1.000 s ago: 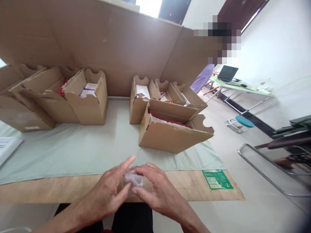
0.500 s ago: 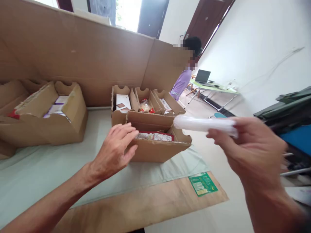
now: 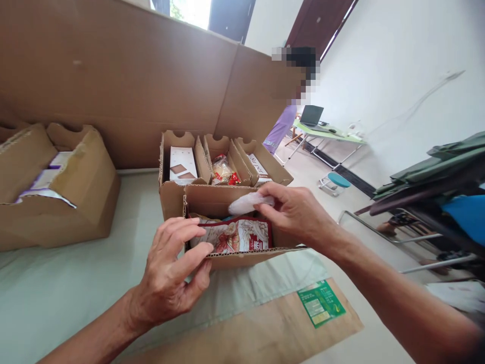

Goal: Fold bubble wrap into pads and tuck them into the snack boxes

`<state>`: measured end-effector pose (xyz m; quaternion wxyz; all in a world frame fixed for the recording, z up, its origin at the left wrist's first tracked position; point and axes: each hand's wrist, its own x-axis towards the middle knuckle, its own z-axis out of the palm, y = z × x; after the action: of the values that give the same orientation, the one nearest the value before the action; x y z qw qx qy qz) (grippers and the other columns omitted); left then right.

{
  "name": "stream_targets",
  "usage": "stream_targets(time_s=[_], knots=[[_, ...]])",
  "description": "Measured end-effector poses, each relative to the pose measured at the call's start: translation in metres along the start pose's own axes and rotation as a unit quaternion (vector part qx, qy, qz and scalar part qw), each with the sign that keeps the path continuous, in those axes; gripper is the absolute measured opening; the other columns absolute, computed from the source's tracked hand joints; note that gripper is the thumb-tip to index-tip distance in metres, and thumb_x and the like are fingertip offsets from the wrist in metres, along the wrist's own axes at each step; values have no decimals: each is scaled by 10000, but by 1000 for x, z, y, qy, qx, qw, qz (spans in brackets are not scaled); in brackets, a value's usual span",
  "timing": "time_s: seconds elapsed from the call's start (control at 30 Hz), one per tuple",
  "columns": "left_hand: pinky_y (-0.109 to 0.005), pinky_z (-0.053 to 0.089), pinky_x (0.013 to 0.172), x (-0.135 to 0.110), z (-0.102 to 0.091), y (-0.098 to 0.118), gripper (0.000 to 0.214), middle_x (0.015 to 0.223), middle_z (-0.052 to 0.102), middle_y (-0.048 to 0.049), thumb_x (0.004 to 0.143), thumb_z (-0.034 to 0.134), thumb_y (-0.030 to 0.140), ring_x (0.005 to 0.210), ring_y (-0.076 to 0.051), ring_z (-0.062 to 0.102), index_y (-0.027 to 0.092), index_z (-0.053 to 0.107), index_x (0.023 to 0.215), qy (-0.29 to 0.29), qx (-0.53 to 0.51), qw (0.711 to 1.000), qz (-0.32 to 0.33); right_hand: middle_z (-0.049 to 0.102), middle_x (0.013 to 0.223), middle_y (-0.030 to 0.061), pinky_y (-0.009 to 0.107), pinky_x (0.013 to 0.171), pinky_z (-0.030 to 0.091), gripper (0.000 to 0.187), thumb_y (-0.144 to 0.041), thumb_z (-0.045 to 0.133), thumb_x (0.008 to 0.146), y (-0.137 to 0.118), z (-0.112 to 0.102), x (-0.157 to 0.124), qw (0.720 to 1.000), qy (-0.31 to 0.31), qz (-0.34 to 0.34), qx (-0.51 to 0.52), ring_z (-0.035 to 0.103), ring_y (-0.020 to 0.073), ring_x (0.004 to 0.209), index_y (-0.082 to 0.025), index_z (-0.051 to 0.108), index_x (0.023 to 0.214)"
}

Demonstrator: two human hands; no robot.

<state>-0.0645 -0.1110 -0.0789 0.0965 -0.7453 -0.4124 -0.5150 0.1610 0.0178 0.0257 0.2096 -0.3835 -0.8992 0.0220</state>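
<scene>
My right hand (image 3: 295, 215) is closed on a small clear plastic bag (image 3: 246, 203), holding it over the open front cardboard box (image 3: 242, 258). Red and white printed packets (image 3: 237, 236) stand inside that box. My left hand (image 3: 172, 273) rests on the box's near left edge, fingers curled and touching the front packet, gripping nothing that I can see. Behind this box stand three more open cardboard boxes: one with a white carton (image 3: 181, 164), one with snack packets (image 3: 223, 171), one with a printed carton (image 3: 258, 166).
A larger cardboard box (image 3: 56, 202) with white and purple packs stands at left. A tall cardboard wall (image 3: 132, 76) runs behind. Pale green cloth (image 3: 76, 288) covers the wooden table; a green label (image 3: 320, 303) is stuck near its edge. A person sits at a far desk with a laptop (image 3: 311, 115).
My right hand has swung in from the right, bringing the plastic bag down over the front box. My left hand has dropped onto the box's near edge. The view has moved closer.
</scene>
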Motion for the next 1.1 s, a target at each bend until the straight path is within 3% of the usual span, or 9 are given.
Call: stream_targets(time_s=[0.23,0.37,0.53,0.6,0.73,0.83,0.97,1.03,1.1], knots=[[-558,493,1009,0,0,0,317,1172,619,-109,832,602,62,1183,-305,599,221,599,1105,1,-5,1000,-7,682,725,-7,244,570,316,121,-107,631,877,-10,14,21,981,-185,-26,-51,603,143,641,-196,636,794],[-564,490,1015,-1,0,0,317,1184,624,-108,832,605,76,1186,-302,600,232,602,1107,-1,-4,1000,-14,701,702,25,254,553,311,121,-122,686,875,-21,11,34,970,-195,-34,-144,652,185,649,-192,670,777],[-556,491,1010,0,0,0,292,1163,638,-110,823,599,73,1167,-301,614,214,618,1079,7,-9,1000,-10,736,712,93,265,551,382,128,-72,699,848,-51,15,54,923,-258,-78,-274,720,255,703,-161,721,759],[-551,489,1006,1,0,0,288,1158,636,-117,812,601,60,1162,-304,616,194,628,1066,13,-11,1000,-7,765,792,112,272,612,453,149,-39,642,875,-60,21,61,916,-299,-117,-240,745,262,793,-140,752,873],[-551,476,1015,1,1,-2,282,1175,619,-130,802,614,39,1171,-306,601,165,638,1053,11,-21,1000,-7,779,1121,84,289,806,541,373,-49,579,909,-54,29,68,922,-352,-148,-59,743,242,1000,-168,701,1242],[-543,466,1034,1,2,-1,293,1196,605,-128,802,617,34,1179,-298,591,167,637,1062,4,-25,1000,-7,740,1261,66,329,938,544,420,-71,521,941,-37,19,55,956,-269,-118,18,714,235,1111,-181,669,1318],[-543,429,1107,-1,-4,-1,510,1406,516,-164,819,644,84,1298,-315,528,182,582,1316,30,-25,998,-41,788,1089,34,334,846,574,248,-226,569,964,-12,-17,0,997,-38,-12,70,741,215,972,-228,758,1125],[-553,385,1162,-7,-12,-2,677,1511,451,-167,835,668,156,1390,-332,461,201,465,1480,58,-39,992,-100,791,971,34,356,830,567,180,-328,624,956,4,-31,-41,989,98,80,73,741,216,899,-260,784,1001],[-565,360,1190,-17,-19,-4,749,1554,433,-143,859,668,229,1430,-335,433,238,381,1551,56,-66,979,-184,785,936,68,395,849,571,158,-389,721,899,23,-30,-84,946,234,192,116,747,235,865,-257,784,956]])
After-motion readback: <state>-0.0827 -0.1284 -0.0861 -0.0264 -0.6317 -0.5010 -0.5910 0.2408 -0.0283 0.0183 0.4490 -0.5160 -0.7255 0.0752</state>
